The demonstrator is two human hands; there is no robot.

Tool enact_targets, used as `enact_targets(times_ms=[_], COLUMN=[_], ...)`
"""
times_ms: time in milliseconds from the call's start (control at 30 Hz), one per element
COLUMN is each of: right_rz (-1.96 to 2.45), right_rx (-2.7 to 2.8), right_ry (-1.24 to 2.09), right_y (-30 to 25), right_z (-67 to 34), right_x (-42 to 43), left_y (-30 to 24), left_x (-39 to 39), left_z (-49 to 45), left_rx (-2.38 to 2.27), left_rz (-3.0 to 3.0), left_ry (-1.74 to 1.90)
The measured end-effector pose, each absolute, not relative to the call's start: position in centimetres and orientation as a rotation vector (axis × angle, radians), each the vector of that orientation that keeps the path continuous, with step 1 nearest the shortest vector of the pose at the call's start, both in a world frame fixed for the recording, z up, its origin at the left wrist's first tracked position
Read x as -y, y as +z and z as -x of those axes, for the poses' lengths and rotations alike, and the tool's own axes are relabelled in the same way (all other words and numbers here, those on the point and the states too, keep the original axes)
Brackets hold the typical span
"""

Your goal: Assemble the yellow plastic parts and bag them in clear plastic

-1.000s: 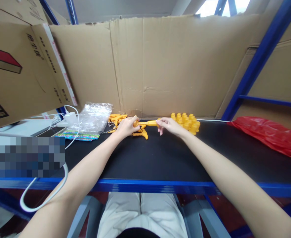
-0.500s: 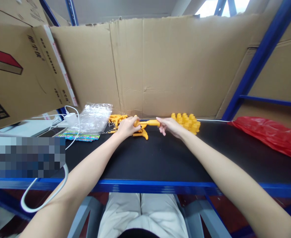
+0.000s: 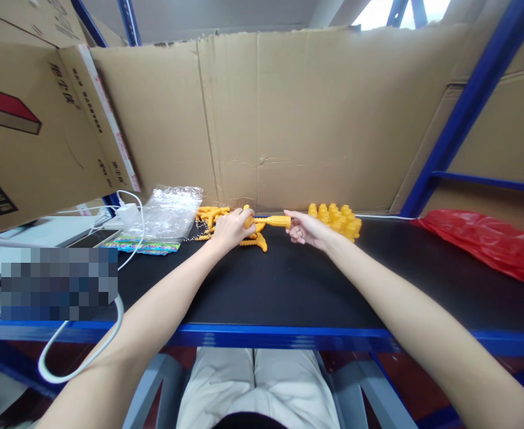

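Between my hands, a yellow threaded rod (image 3: 261, 220) lies roughly level, its right part inside a yellow tapered sleeve (image 3: 278, 221). My left hand (image 3: 230, 231) is closed around the handle end of the rod. At the other side, the fingers of my right hand (image 3: 305, 229) pinch the sleeve's wide right end. Under the rod, another yellow threaded piece with a curved handle (image 3: 260, 242) rests on the black tabletop (image 3: 262, 286). Several yellow handled pieces with thin chains (image 3: 207, 213) are heaped behind my left hand, partly hidden by it.
Several yellow sleeves (image 3: 343, 221) stand grouped behind my right hand. A clear plastic bag (image 3: 168, 211) and a white cable (image 3: 142, 220) lie to the left. A red plastic bag (image 3: 480, 244) is at the right. Cardboard (image 3: 311, 119) walls the back.
The rod and sleeve have shifted slightly to the right with my hands. The fingers of my right hand have curled in more at the sleeve's end.
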State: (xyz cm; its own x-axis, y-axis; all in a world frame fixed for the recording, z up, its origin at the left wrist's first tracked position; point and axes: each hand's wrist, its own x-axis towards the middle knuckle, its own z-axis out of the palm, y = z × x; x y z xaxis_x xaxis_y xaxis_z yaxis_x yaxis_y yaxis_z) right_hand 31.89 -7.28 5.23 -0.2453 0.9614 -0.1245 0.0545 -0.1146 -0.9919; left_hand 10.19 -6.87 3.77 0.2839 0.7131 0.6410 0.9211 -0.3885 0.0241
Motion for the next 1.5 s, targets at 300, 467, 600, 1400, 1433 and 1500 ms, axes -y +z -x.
enact_targets(times_ms=[300,467,600,1400,1433,1500], right_rz=[1.260,1.228,1.129,1.053,1.053,1.071], right_rx=[1.405,1.425,1.358,1.375,1.361,1.328], right_ry=[1.412,1.516,1.551,1.137,1.102,0.975], right_y=[3.8,4.2,4.8,5.0,5.0,4.8], right_z=[-32.0,-32.5,-32.6,-32.7,-33.0,-33.8], right_x=[6.3,6.3,6.5,6.1,5.9,5.2], left_y=[3.8,3.8,3.6,4.0,3.9,3.7], left_x=[6.8,6.6,6.4,5.8,5.7,5.3], left_z=[-10.3,-10.1,-9.8,-8.9,-8.5,-7.7], left_rx=[1.487,1.508,1.505,1.395,1.389,1.407], left_rz=[2.226,2.229,2.234,2.355,2.374,2.392], left_ry=[-0.783,-0.782,-0.810,-0.805,-0.807,-0.826])
